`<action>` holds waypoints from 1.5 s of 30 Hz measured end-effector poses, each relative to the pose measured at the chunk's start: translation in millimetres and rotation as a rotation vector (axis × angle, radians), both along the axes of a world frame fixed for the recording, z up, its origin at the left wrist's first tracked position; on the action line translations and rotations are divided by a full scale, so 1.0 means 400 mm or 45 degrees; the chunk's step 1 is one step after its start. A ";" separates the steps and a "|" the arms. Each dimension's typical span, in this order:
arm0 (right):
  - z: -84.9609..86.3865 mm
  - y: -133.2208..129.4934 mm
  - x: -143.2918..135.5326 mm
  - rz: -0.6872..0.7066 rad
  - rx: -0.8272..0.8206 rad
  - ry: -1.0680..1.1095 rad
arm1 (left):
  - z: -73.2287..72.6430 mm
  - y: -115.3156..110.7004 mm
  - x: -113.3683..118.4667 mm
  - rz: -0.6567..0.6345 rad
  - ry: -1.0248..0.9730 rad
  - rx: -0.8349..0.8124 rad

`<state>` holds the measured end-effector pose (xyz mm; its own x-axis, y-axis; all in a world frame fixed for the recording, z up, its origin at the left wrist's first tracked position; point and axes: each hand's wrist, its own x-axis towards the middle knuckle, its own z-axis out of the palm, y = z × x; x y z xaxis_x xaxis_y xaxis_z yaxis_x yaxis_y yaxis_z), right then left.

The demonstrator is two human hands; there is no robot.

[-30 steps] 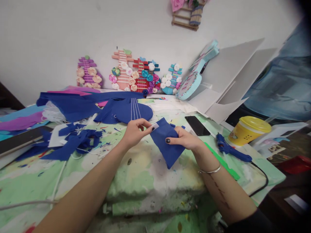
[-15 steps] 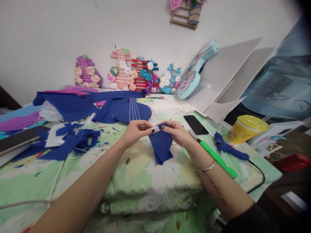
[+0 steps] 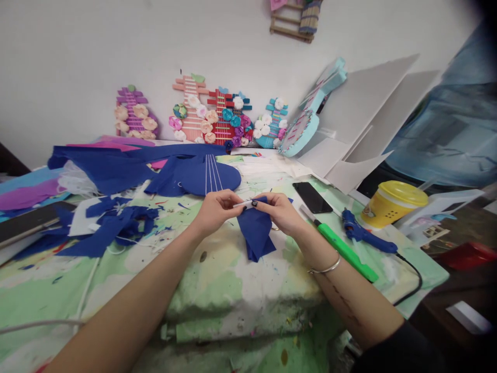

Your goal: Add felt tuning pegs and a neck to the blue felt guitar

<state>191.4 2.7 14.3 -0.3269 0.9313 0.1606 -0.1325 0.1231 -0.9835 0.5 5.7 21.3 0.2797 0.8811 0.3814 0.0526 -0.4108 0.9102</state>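
Observation:
A small white strip [image 3: 239,205] is pinched between the thumb and fingers of my left hand [image 3: 217,211]. My right hand [image 3: 280,213] closes on the top edge of a dark blue sheet [image 3: 255,235], which hangs below the fingers in folded points. Strip and sheet meet between the two hands; how they join is hidden by the thumbs. Just beyond my left hand lies a blue rounded lute-like shape [image 3: 190,178] with several white strings. A green utility knife [image 3: 345,251] rests beside my right forearm.
A blue glue gun [image 3: 367,235] with a black cord, a phone [image 3: 312,197] and a yellow-lidded tub [image 3: 394,202] sit at right. Blue scraps [image 3: 132,223] pile up at left. Several decorated miniature lutes, including a peach one [image 3: 191,116], lean on the wall.
Both hands stay close together in the same place. The white strip has turned and looks thinner, and the blue sheet's upper edge has shifted slightly under my right fingers. The view has moved slightly.

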 end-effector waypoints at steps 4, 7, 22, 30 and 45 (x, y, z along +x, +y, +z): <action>0.003 -0.003 -0.002 -0.004 -0.013 -0.005 | -0.004 0.002 0.000 0.030 0.045 0.053; 0.004 -0.004 -0.003 -0.043 0.009 -0.035 | -0.009 0.005 -0.001 0.046 0.095 0.178; 0.007 -0.005 -0.005 -0.126 0.111 -0.064 | 0.000 0.005 0.001 -0.024 0.027 -0.187; 0.026 -0.016 -0.002 -0.100 0.276 -0.212 | -0.010 0.009 -0.006 0.035 0.067 0.078; 0.027 -0.015 0.000 -0.274 0.517 -0.377 | -0.010 0.007 -0.007 0.039 0.118 0.232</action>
